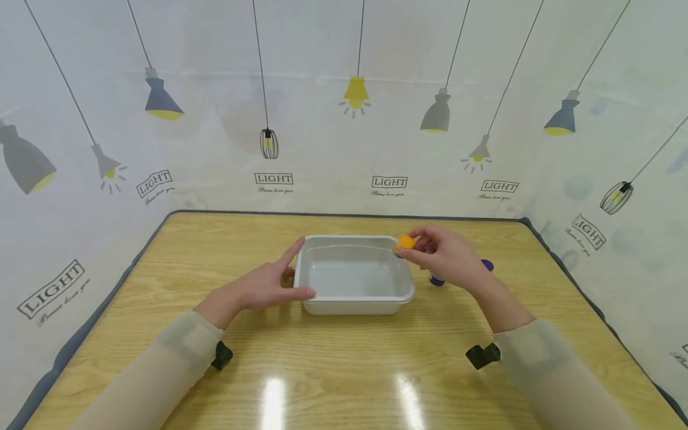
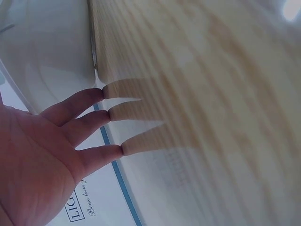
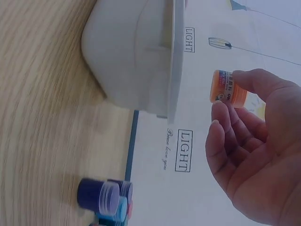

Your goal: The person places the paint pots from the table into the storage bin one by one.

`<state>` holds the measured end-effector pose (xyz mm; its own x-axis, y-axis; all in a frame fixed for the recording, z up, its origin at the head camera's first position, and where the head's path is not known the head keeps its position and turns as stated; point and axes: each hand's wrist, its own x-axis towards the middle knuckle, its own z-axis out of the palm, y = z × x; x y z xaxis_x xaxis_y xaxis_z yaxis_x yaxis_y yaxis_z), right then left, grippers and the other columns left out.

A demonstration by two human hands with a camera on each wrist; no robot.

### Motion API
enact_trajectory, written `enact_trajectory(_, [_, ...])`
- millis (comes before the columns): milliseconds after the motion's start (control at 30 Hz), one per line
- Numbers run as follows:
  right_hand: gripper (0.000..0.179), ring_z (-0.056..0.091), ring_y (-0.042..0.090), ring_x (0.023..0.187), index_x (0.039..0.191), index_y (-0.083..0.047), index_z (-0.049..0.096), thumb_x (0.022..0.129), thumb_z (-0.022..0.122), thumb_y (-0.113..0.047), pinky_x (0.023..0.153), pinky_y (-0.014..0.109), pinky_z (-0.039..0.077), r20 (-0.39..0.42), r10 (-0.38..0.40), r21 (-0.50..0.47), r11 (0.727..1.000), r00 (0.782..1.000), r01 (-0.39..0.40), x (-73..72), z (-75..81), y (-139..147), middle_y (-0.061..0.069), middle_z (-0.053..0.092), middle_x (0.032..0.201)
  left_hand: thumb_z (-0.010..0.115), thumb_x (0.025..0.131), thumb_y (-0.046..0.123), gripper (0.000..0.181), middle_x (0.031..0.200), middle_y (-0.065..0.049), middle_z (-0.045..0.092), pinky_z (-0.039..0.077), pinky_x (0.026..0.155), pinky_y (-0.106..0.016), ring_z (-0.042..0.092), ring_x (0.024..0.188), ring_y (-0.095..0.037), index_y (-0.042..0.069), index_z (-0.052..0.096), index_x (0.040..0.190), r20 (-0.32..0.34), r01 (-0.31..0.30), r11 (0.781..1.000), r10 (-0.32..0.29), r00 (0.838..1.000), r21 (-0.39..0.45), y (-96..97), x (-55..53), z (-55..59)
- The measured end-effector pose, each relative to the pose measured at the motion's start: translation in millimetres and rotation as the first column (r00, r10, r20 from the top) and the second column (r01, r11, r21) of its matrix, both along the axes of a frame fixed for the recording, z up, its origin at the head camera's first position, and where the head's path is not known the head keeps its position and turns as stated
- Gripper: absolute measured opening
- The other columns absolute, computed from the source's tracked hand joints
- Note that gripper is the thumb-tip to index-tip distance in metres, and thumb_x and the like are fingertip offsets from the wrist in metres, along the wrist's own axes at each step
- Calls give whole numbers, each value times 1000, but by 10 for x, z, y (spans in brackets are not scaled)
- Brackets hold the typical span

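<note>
A white rectangular tub stands on the table. My left hand rests against its left end, thumb on the near corner and index finger toward the far corner. In the left wrist view the other fingers are straight, their tips at the tabletop. My right hand pinches a small orange paint jar between thumb and fingertips. That jar is above the table, by the tub's far right corner. Under the right hand stand several small paint jars, including a dark purple one and a blue one.
A wood-grain table carries everything. Behind it and at both sides hangs a pale backdrop printed with lamps. Black mounts sit at both wrists. The right hand and forearm partly hide the group of jars.
</note>
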<state>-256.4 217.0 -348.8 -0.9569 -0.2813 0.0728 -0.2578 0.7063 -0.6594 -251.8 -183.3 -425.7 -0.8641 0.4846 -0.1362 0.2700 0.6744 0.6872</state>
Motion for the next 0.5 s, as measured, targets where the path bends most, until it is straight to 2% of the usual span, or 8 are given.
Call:
enact_trajectory(233, [42, 69, 22, 82, 131, -14, 72, 99, 83, -38, 70, 32, 62, 43, 69, -45, 997, 997, -68, -157, -103, -265, 7, 74, 106, 72, 96, 72, 123, 160, -20, 61, 43, 123, -65, 62, 143, -39, 35, -13, 177, -10, 5, 1000, -5, 1000, -3, 0, 1, -13])
enact_trajectory(500, [45, 70, 22, 78, 135, -14, 72, 99, 84, -38, 72, 34, 59, 87, 144, -30, 989, 986, -142, -306, -150, -609, 8, 73, 107, 72, 96, 72, 122, 158, -20, 62, 43, 124, -65, 62, 144, -39, 33, -11, 177, -16, 3, 1000, -3, 1000, -6, 2, 2, 1])
